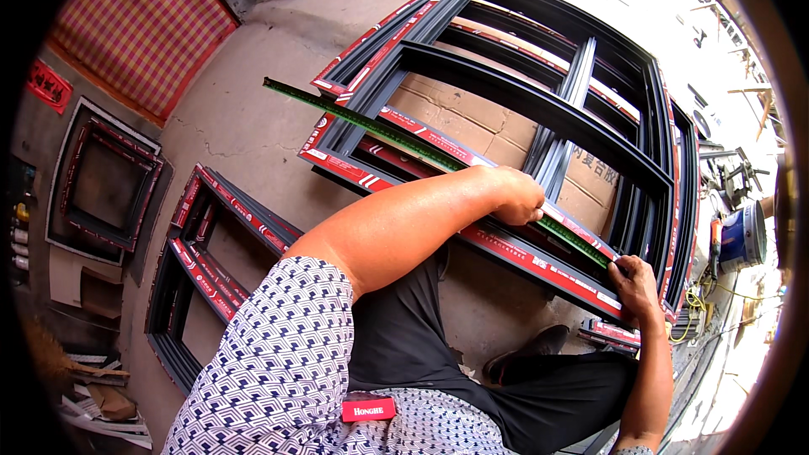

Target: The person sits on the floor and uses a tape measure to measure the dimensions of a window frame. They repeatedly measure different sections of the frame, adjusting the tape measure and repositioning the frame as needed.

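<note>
A long, thin green strip with dark edges [383,128] runs slantwise over the near side of a dark window frame [539,72] wrapped partly in red film. Its far left end sticks out past the frame, above the floor. My left hand [517,195] is closed over the strip right of its middle, fingers curled down and partly hidden. Near the frame's near right corner, my right hand [636,286] pinches the strip's right end, thumb and fingers bent against the frame's edge.
Under the top frame lie more stacked frames and brown cardboard [506,122]. Another red-filmed frame [211,274] stands on the floor at left. A smaller frame [105,185] leans by the wall below a checked curtain [139,25]. A blue-and-white bucket [743,236] is at right.
</note>
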{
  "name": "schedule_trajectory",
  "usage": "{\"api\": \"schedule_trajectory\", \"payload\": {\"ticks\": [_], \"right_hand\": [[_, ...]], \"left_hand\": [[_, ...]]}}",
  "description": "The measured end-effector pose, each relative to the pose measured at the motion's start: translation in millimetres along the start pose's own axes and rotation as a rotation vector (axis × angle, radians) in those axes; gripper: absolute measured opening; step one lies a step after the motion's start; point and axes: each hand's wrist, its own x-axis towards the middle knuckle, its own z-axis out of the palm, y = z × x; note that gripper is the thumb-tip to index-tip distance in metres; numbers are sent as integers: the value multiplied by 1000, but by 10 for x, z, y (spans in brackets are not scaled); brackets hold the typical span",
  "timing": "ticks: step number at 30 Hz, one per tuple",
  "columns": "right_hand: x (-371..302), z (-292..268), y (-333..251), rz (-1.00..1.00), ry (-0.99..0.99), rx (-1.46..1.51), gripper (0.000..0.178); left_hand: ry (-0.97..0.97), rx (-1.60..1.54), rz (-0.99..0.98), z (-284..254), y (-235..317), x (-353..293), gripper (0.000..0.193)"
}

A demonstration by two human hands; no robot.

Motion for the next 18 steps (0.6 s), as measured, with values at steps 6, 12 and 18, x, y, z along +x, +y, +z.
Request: {"api": "schedule_trajectory", "payload": {"ticks": [6,12,18], "right_hand": [[9,-26,-46,1,-15,-1,30],[-4,-46,-84,25,-23,-18,31],[-3,-48,-85,40,-35,3,30]], "left_hand": [[8,-14,-9,-4,3,-18,43],[1,-13,-8,11,-4,11,44],[0,-14,-5,4,4,-2,44]]}}
